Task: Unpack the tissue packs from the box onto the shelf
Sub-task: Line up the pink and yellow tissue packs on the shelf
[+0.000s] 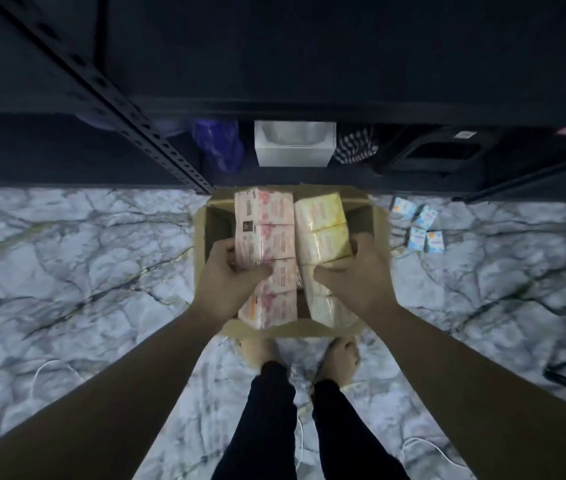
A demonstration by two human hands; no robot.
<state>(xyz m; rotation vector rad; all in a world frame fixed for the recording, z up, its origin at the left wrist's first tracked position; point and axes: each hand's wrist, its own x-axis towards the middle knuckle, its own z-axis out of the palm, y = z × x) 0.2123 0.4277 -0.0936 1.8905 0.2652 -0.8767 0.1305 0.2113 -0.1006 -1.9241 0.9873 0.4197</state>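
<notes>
An open cardboard box (202, 233) stands on the marble floor just in front of my feet. Above it I hold two long multipacks of tissues side by side. My left hand (229, 275) grips the pink-patterned pack (267, 223) from its left side, thumb across its top. My right hand (357, 271) grips the pale yellow pack (323, 220) from its right side, thumb on top as well. The dark metal shelf (274, 109) rises straight ahead beyond the box.
On the low shelf level sit a blue plastic bag (219, 143), a white box (295, 143), a striped cloth (357, 143) and a black device (440, 157). Several small blue-and-white packs (420, 226) lie on the floor to the right. White cables trail across the floor.
</notes>
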